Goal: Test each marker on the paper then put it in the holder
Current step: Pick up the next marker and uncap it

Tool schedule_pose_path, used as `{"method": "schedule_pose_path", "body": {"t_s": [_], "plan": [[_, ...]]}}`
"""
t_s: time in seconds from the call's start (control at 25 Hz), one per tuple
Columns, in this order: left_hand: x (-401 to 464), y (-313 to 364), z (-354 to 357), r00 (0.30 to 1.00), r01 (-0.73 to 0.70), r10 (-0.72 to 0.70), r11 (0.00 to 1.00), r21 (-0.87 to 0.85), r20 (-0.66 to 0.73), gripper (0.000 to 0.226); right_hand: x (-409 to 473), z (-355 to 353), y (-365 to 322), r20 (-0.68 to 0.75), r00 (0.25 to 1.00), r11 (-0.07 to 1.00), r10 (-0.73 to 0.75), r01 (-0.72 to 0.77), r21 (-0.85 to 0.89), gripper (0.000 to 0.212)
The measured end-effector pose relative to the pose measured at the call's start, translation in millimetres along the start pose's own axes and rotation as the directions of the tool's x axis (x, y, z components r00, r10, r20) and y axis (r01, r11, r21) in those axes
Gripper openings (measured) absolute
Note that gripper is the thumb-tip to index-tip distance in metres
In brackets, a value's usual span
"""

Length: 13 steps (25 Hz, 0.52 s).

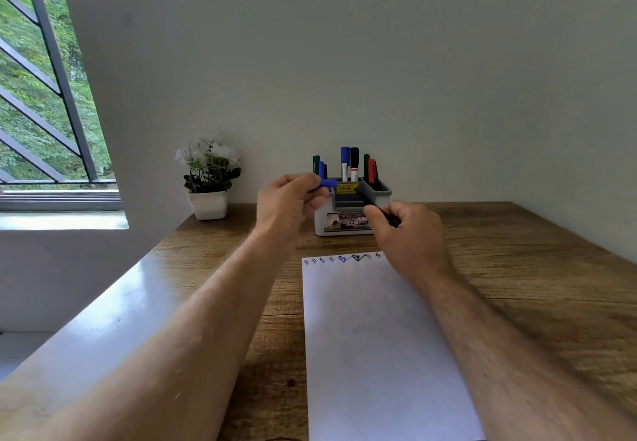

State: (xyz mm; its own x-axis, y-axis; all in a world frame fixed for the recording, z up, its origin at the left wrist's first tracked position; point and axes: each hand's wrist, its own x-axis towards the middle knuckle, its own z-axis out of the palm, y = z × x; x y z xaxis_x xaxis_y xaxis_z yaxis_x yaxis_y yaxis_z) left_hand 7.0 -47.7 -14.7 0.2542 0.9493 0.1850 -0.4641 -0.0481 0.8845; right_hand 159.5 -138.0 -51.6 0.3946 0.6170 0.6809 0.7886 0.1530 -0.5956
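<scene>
Left hand (pixel 293 196) pinches a blue cap (pixel 327 184); right hand's (pixel 405 230) fingers grip a dark marker (pixel 370 201), tip toward the cap (recapping, likely). Both hover before the holder (pixel 348 223) at the worktop's (pixel 517 268) far edge; scribbled paper (pixel 375 337) lies nearer.

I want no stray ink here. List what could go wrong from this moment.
1. The right hand holds an uncapped dark pen close to the holder; its tip might mark it.
2. The left hand pinches the blue cap in mid-air; it could slip and drop.
</scene>
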Motion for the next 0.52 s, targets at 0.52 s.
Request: {"method": "schedule_pose_path", "body": {"t_s": [0.52], "plan": [[-11,-5,20,0.986,0.089,-0.075,0.992,-0.092,0.146,0.036,4,-15,2,-0.249,0.952,0.914,0.178,-0.065,0.401,0.026]]}}
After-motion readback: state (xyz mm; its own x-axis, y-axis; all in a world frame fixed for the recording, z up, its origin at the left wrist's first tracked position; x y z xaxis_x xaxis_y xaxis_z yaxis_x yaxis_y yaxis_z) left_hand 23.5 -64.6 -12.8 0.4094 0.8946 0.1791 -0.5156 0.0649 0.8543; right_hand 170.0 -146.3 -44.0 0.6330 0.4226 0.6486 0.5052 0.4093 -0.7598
